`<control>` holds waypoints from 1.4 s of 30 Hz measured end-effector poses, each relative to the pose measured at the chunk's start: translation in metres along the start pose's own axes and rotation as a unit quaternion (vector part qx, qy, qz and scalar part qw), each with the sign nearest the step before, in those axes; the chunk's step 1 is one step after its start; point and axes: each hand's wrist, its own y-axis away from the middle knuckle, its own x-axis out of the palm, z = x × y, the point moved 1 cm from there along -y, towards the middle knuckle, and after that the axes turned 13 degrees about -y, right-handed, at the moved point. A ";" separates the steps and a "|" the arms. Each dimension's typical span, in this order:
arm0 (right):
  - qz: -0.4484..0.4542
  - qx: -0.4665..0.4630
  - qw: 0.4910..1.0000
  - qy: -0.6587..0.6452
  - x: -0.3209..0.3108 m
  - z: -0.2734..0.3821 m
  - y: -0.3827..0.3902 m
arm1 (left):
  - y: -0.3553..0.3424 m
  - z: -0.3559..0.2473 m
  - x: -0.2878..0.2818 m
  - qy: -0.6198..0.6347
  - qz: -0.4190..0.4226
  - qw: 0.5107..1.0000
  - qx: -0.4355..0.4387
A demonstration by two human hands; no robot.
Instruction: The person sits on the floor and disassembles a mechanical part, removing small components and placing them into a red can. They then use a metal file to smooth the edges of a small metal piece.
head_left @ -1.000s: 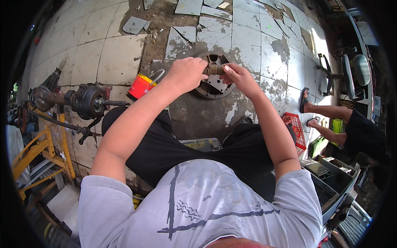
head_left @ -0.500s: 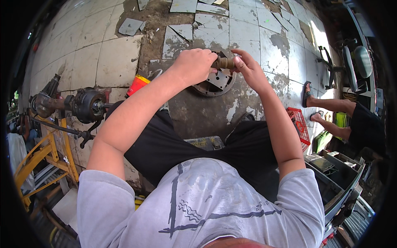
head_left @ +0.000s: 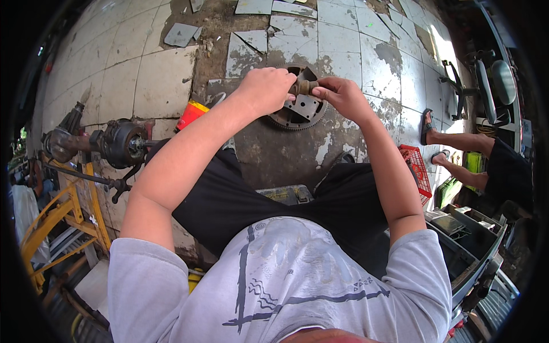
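A brown, rusty-looking round metal part (head_left: 304, 87) with a stepped, collared shape is between my two hands. My left hand (head_left: 267, 90) is closed round its left end, which the fingers hide. From the right, my right hand (head_left: 345, 98) pinches the other end between thumb and fingers. Below the hands, a flywheel-like metal disc (head_left: 309, 124) with a toothed rim lies on the floor, a pale plate with holes at its middle. My hands and the part cover some of the disc.
Left of me are a rusty axle-like assembly (head_left: 119, 144), a yellow metal frame (head_left: 73, 206) and a red and yellow container (head_left: 191, 116). On the right stand a red plastic basket (head_left: 420, 177) and a metal tray (head_left: 466, 240). Another person's legs (head_left: 460, 143) show there. Broken tiles (head_left: 182, 35) lie ahead.
My right hand has shifted a little down and left, its fingers now curled closer round the part's end. The part's right end shows less. My left hand has hardly moved.
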 end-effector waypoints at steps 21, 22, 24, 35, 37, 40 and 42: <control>-0.058 0.101 0.987 -0.114 0.009 0.000 0.003 | 0.001 0.000 -0.005 0.005 0.013 1.000 0.002; -0.027 0.106 0.988 -0.110 0.009 0.001 0.002 | 0.002 0.000 -0.004 0.007 0.012 1.000 0.003; 0.034 0.113 0.988 -0.101 0.005 0.002 0.000 | 0.002 0.001 -0.003 0.006 0.011 1.000 0.002; -0.050 0.063 0.982 -0.171 0.016 -0.009 -0.001 | 0.000 0.005 -0.005 0.007 -0.002 1.000 0.002; -0.039 0.056 0.984 -0.162 0.016 -0.012 -0.004 | 0.000 0.004 -0.004 0.008 0.004 1.000 -0.002; -0.037 0.031 0.981 -0.186 0.005 -0.006 -0.002 | 0.000 0.006 -0.002 0.006 0.003 1.000 -0.017; -0.063 -0.001 0.977 -0.204 -0.012 0.001 0.000 | -0.001 0.008 -0.001 0.008 -0.002 1.000 -0.024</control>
